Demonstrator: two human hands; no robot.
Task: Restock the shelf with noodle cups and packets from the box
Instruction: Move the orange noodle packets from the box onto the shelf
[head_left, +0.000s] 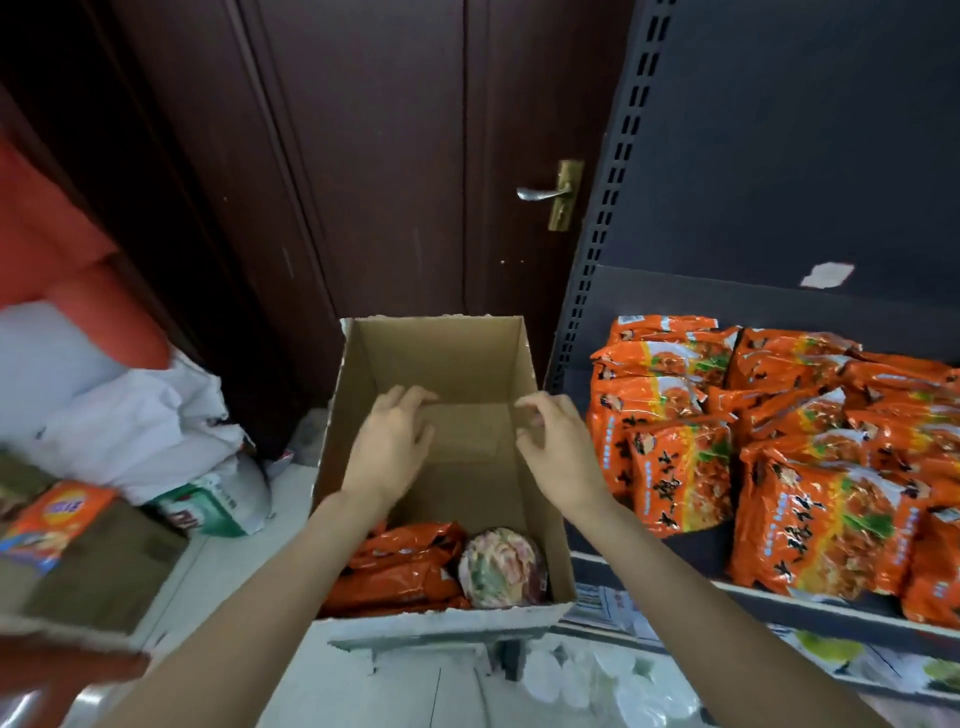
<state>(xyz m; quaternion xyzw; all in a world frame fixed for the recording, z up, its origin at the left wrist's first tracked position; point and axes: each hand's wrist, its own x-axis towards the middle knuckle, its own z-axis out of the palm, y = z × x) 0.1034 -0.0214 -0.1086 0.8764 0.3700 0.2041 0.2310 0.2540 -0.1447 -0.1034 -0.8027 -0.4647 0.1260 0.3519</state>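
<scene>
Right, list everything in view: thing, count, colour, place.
cardboard box: one, brown, open, centre floor
noodle packets in box: several, orange, near end
noodle cup: one, pale patterned lid, beside those packets
shelf: one, dark grey, right
noodle packets on shelf: many, orange, piled
door: one, dark brown, behind box
door handle: one, silver on brass plate
white bags: a heap, left
left hand: empty, over box
right hand: empty, over box

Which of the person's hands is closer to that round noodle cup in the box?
Right, narrowly. The right hand hovers above the noodle cup, slightly rightward; the left hand hovers farther left, over the orange packets.
</scene>
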